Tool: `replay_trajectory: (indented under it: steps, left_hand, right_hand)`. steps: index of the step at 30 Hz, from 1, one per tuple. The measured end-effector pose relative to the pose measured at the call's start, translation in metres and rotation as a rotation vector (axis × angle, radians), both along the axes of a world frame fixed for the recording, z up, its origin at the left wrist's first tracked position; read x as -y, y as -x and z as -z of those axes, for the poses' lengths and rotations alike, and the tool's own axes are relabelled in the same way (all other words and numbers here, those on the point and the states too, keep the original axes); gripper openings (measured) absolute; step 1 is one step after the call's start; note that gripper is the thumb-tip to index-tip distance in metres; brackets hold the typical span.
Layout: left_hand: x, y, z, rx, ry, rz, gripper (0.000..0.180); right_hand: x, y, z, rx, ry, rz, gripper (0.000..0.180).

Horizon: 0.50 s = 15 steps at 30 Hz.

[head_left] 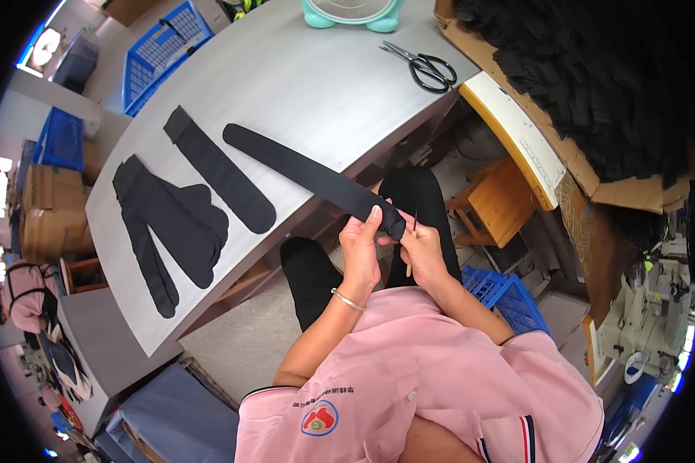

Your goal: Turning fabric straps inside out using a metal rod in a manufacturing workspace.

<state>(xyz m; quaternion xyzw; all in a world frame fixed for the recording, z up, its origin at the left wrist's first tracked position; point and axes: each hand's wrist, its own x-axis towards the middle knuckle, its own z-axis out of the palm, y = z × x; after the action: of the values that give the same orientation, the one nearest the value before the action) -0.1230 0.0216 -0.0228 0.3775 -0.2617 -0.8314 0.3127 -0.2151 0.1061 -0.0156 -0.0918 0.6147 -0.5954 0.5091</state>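
A long black sock stretches from the table's near edge toward my lap, its far end lying on the tabletop. My left hand is closed on its near end, thumb pressed on the bunched opening. Close beside it, my right hand is closed round a thin pointed tool with a pale, wood-like handle, the tip near the bunched fabric. Another black sock lies flat to the left. Farther left is a fanned pile of black socks.
Black-handled scissors lie on the grey table near a turquoise fan base. At right, a cardboard box holds a heap of black fabric pieces. A blue basket stands beyond the table, and a wooden stool below.
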Motion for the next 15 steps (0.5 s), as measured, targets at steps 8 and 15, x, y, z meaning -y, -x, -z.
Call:
replay_trajectory:
  steps: [8, 15]
  left_hand:
    - [-0.007, 0.003, 0.012, -0.04, 0.083, 0.001, 0.02]
    - [0.051, -0.004, -0.03, -0.224, -0.03, -0.134, 0.041]
  right_hand:
    - [0.004, 0.01, 0.009, 0.215, 0.054, 0.111, 0.014]
    - [0.003, 0.019, 0.002, 0.124, 0.094, 0.06, 0.014]
